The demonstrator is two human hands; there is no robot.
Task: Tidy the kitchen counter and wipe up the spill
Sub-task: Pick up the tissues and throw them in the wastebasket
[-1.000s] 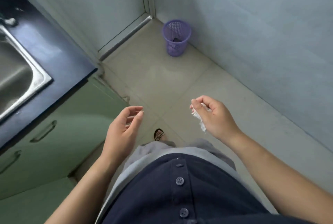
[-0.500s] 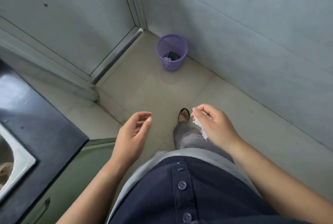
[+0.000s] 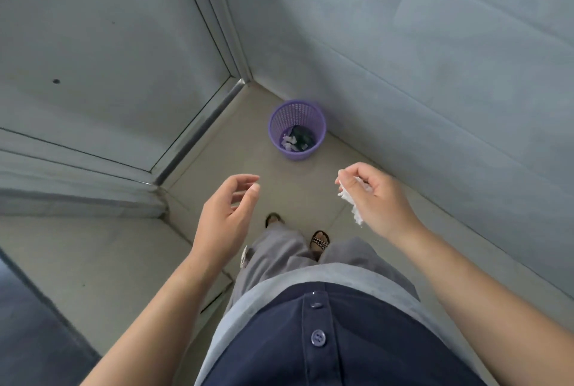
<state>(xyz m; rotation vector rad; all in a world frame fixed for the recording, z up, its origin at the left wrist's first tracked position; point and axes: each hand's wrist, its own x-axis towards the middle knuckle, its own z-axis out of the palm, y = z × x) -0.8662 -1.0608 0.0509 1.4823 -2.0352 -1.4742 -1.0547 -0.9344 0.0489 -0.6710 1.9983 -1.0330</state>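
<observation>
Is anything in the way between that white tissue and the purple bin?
Nothing visible. The right hand pinches the tissue, and only bare floor lies between it and the open-topped purple bin in the corner.

A round purple plastic mesh wastebasket stands on a smooth, matt beige tiled floor. A crumpled white paper tissue looks soft. The brushed metal door frame gleams dully.

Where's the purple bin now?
Head view: the purple bin stands on the floor against the right wall, near the corner, ahead of the left hand and right hand.
</observation>
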